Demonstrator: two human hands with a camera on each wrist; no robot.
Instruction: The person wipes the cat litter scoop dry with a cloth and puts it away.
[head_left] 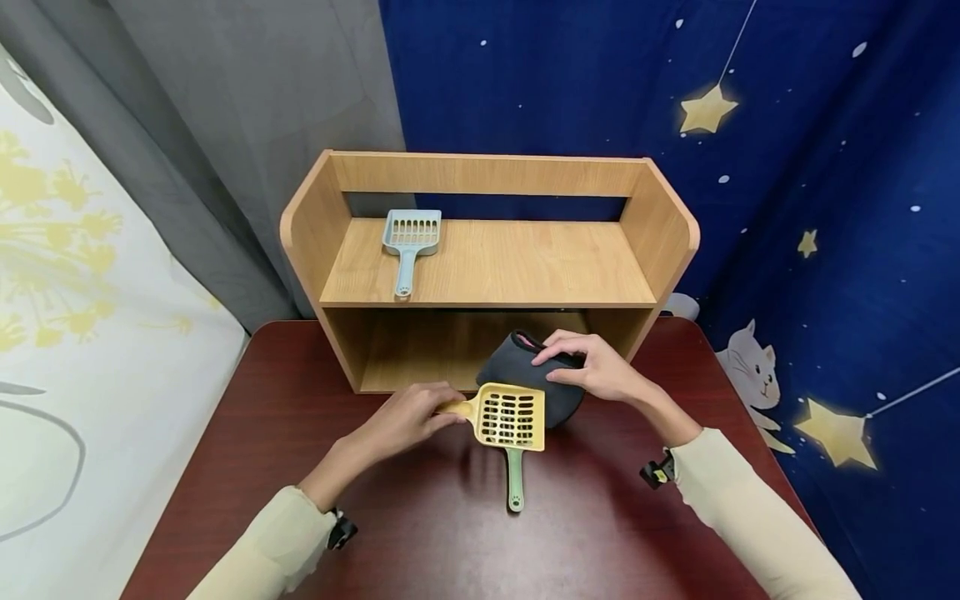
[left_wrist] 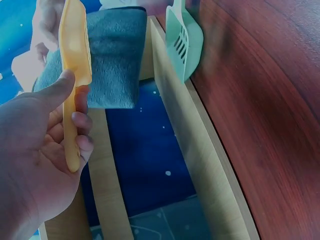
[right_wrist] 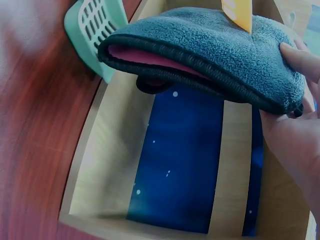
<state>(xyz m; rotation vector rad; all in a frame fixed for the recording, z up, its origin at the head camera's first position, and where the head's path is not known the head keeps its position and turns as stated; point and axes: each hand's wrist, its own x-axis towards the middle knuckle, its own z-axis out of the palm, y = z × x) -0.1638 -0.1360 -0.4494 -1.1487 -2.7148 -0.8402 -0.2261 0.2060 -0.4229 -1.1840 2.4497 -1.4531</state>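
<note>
Left hand [head_left: 408, 419] grips the yellow scoop [head_left: 476, 409], right hand [head_left: 596, 367] pinches the cloth [head_left: 564, 402]

From the head view, the yellow scoop is up off the table [head_left: 420, 537], before the shelf [head_left: 510, 267], with the cloth just behind its pan. Below that pan lies the green scoop [head_left: 515, 482] (its own pan is mostly hidden there); the blue scoop [head_left: 406, 267] sits on the upper board.

From the left wrist, the thumb presses the handle near its neck while the fingers curl round the other side.

From the right wrist, thumb and fingers clasp the cloth's edge, pink lining showing; the yellow pan's corner seems to meet the fleece, though I cannot tell how firmly.

Wiping looks like the step in hand: best to grip close to the neck so the pan cannot twist, back the fleece with the fingers, and work it into the slots.
</note>
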